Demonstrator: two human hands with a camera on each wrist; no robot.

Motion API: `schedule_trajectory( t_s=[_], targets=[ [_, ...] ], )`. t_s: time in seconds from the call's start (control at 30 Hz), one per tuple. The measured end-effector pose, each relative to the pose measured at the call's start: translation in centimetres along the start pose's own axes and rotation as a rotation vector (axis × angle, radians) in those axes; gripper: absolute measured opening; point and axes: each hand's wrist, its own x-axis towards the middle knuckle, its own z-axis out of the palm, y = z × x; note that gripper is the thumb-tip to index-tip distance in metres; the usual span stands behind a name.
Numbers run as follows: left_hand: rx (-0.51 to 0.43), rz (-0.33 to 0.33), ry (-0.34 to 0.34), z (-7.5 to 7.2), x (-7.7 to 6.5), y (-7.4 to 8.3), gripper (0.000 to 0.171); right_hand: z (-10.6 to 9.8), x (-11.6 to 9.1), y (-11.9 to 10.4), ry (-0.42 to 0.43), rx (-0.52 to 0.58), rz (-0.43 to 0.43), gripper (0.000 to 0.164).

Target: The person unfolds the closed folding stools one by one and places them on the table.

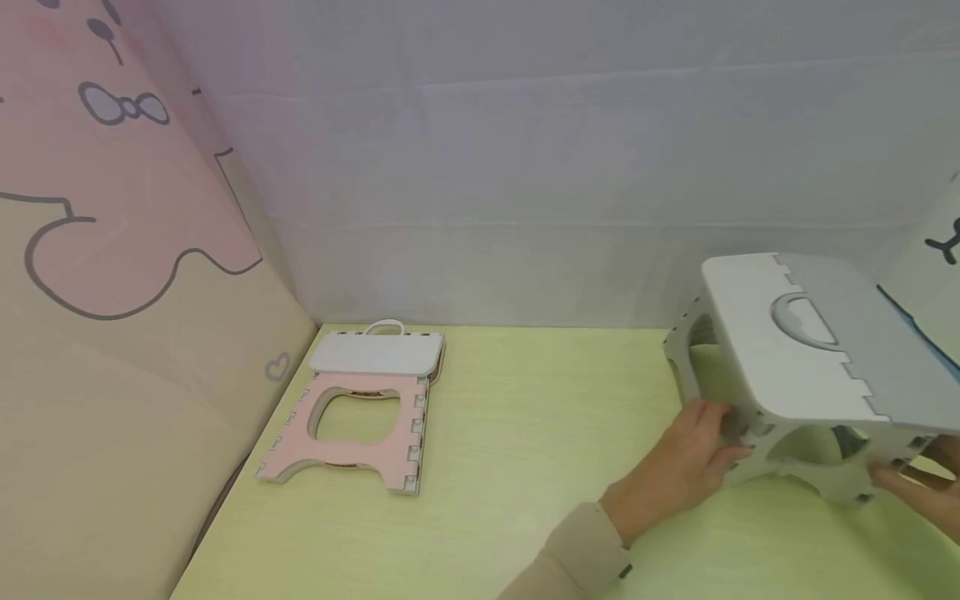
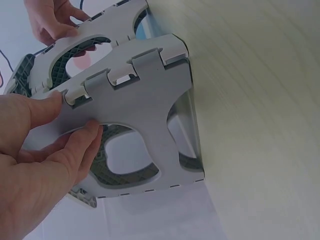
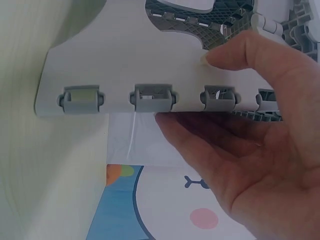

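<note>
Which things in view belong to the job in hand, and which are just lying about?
In the job:
unfolded grey-and-white stool
left hand, gripping it
right hand, gripping it

Apparently just lying about:
folded pink-and-white stool, untouched

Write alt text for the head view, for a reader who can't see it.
A person's left grip and right grip hold an unfolded white-and-grey stool, seat up, at the right of a pale yellow-green table. A folded pink-and-white stool lies at the table's left, with a pale grey backdrop behind.
</note>
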Motion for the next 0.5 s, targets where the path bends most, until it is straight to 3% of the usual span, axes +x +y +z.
schedule_trajectory(
  t_s=[0.07, 0.3, 0.43, 0.5],
  targets=[
    [0.009, -0.003, -0.003, 0.12, 0.16, 0.12, 0.042, 0.10, -0.02, -0.16, 0.032, 0.039, 0.015, 0.110],
    [0.007, -0.038, -0.034, 0.33, 0.48, 0.66, 0.044, 0.51, -0.17, -0.74, 0.088, -0.146, 0.018, 0.110],
    [0.007, -0.050, -0.037, 0.41, 0.65, 0.85, 0.044, 0.39, -0.31, -0.70, 0.085, -0.019, 0.019, 0.107],
    [0.001, -0.056, -0.039, 0.46, 0.70, 0.96, 0.044, 0.41, -0.36, -0.77, 0.084, -0.009, 0.019, 0.106]
  ],
)
